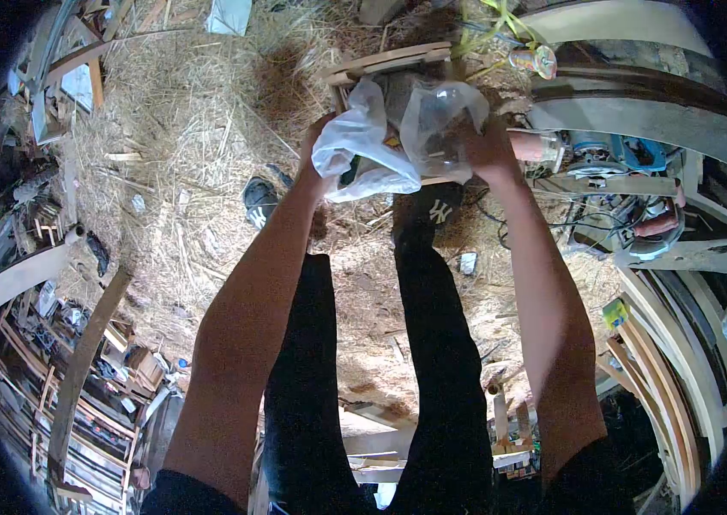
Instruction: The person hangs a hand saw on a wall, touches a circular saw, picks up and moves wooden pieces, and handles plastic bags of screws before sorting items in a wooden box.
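Observation:
A crumpled, translucent white plastic bag (pixel 361 146) hangs spread between both hands, its mouth apparently open. My left hand (pixel 317 159) is closed on the bag's left edge, the fingers partly hidden by the plastic. At the bag's right side, my right hand (pixel 490 154) grips the clearer part of the plastic. Behind and below the bag is a small wooden frame (pixel 389 60), its top bar visible beyond the plastic. Something small and dark shows through the bag, too unclear to name.
Wood shavings (pixel 192 129) cover the floor. Blue power tools (pixel 638 154) with cables lie at the right, near curved wooden boards (pixel 629 116). A spool (pixel 535 62) stands at the upper right. Wood pieces (pixel 89 369) are stacked at the left. Two dark shoes (pixel 260 202) are below the hands.

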A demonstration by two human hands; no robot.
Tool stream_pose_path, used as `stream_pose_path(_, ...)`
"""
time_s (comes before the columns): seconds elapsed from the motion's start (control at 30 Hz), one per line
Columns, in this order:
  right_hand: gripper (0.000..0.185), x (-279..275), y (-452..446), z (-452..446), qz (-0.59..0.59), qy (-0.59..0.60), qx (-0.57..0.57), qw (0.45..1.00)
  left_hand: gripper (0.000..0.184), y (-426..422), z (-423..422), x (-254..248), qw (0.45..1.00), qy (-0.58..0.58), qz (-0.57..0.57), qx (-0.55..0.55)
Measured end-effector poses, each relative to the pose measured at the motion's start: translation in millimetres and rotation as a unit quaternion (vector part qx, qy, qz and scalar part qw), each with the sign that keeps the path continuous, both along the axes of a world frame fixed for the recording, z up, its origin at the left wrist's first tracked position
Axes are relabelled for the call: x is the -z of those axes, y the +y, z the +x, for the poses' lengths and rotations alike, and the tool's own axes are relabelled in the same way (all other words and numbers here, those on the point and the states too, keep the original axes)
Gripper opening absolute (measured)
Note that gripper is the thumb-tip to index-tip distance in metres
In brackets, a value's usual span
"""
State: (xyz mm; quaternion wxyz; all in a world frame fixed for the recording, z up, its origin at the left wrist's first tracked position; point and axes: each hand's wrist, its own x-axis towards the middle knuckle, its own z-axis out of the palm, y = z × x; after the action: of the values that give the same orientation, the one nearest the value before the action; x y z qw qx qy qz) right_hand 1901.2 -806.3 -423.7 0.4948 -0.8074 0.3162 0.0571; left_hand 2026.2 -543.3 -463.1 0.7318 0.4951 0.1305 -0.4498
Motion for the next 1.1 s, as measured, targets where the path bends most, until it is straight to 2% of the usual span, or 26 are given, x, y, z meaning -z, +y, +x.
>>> stream_pose_path(0.03,0.037,1,8,1,0.025,0.044,0.028,0.998,0.034,8,7,-13,1.000,0.011,-0.002,0.001)
stream_pose_path(0.07,0.038,6,16,1,0.039,0.067,0.041,0.996,0.035,12,11,-33,0.995,-0.028,0.077,0.055)
stream_pose_path(0.17,0.041,27,30,2,0.023,0.098,0.014,0.995,0.041,51,9,16,0.966,-0.102,0.139,0.194)
stream_pose_path(0.2,0.041,31,31,4,0.024,0.100,0.012,0.995,0.047,46,9,-1,0.973,-0.032,0.162,0.163)
stream_pose_path(0.27,0.040,31,31,5,0.034,0.062,0.021,0.997,0.052,46,3,-4,0.974,0.042,0.181,0.130)
stream_pose_path(0.3,0.040,26,30,5,0.030,0.064,0.019,0.997,0.060,55,-4,26,0.943,-0.148,0.223,0.199)
stream_pose_path(0.37,0.037,9,31,7,-0.017,0.003,-0.010,1.000,0.067,51,-9,25,0.872,-0.333,0.254,0.255)
stream_pose_path(0.4,0.037,-3,32,10,-0.019,0.002,-0.012,1.000,0.066,34,-12,-8,0.902,-0.198,0.330,0.194)
stream_pose_path(0.47,0.033,-30,36,16,-0.123,0.005,-0.090,0.988,0.054,32,-12,-19,0.899,-0.078,0.404,0.150)
stream_pose_path(0.53,0.031,-57,42,22,-0.165,0.007,-0.142,0.976,0.051,33,-26,-40,0.916,-0.052,0.379,0.125)
stream_pose_path(0.6,0.030,-66,51,27,-0.175,0.010,-0.166,0.970,0.047,46,-36,-17,0.922,-0.066,0.361,0.125)
stream_pose_path(0.67,0.032,-68,58,30,-0.147,-0.056,-0.108,0.982,0.042,58,-38,-4,0.931,-0.109,0.324,0.129)
stream_pose_path(0.73,0.033,-78,60,38,-0.106,-0.059,-0.071,0.990,0.038,54,-29,-22,0.935,-0.145,0.294,0.134)
stream_pose_path(0.8,0.034,-95,58,47,-0.073,-0.041,-0.052,0.995,0.030,44,-16,-52,0.937,-0.138,0.312,0.079)
stream_pose_path(0.83,0.032,-108,58,51,-0.081,-0.050,-0.049,0.994,0.030,39,-6,-65,0.936,-0.139,0.312,0.081)
stream_pose_path(0.9,0.031,-120,59,51,-0.089,-0.061,-0.044,0.993,0.024,33,11,-81,0.906,-0.129,0.387,0.116)
stream_pose_path(0.93,0.029,-120,55,45,-0.125,-0.023,-0.081,0.989,0.024,40,15,-72,0.936,-0.109,0.324,0.081)
stream_pose_path(0.97,0.027,-119,51,38,-0.161,0.017,-0.118,0.980,0.024,40,19,-68,0.936,-0.110,0.324,0.082)
stream_pose_path(1.0,0.027,-114,47,26,-0.161,0.016,-0.116,0.980,0.024,37,26,-72,0.897,-0.156,0.389,0.140)
stream_pose_path(1.03,0.027,-108,44,15,-0.099,0.015,-0.052,0.994,0.023,37,29,-71,0.848,-0.200,0.450,0.195)
stream_pose_path(1.07,0.027,-101,40,5,-0.036,0.014,0.012,0.999,0.023,39,30,-70,0.848,-0.201,0.450,0.196)
stream_pose_path(1.1,0.027,-105,40,3,-0.038,0.012,0.014,0.999,0.025,45,25,-59,0.822,-0.288,0.452,0.194)
